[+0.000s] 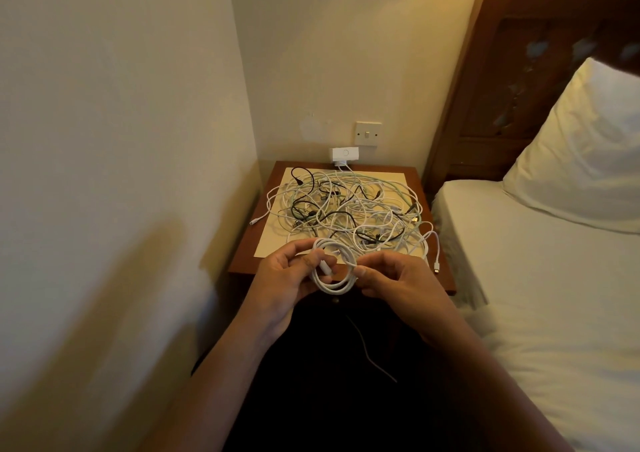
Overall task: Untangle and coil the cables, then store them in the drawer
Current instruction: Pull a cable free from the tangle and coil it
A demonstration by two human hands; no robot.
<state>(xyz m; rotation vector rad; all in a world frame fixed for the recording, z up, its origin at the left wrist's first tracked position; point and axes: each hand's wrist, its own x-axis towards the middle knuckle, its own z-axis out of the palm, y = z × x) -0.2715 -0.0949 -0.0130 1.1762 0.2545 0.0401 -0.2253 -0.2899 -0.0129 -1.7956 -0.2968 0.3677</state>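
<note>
A person's two hands hold a small coil (334, 289) of white cable just above the near edge of a wooden nightstand (247, 245). The left hand (284, 275) grips the coil's left side, fingers curled round the loops and thumb pressed on top. The right hand (394, 278) pinches the coil's right side between thumb and forefinger, its other fingers loosely bent.

Behind the hands, a tangle (346, 206) of white, black and pale green cables sprawls over a cream sheet (273, 240) that covers most of the nightstand top. One white end (437, 267) trails off the sheet at the front right corner, and another pokes out at the left.

A white plug (341, 155) sits in the wall at the back of the nightstand, below a light switch (368, 134). To the right stands a bed (519, 278) with a white pillow (581, 161) against a carved wooden headboard (519, 71).

Below the hands the nightstand front lies in deep shadow; only a small knob (335, 301) shows, and whether the drawer is open cannot be told.
</note>
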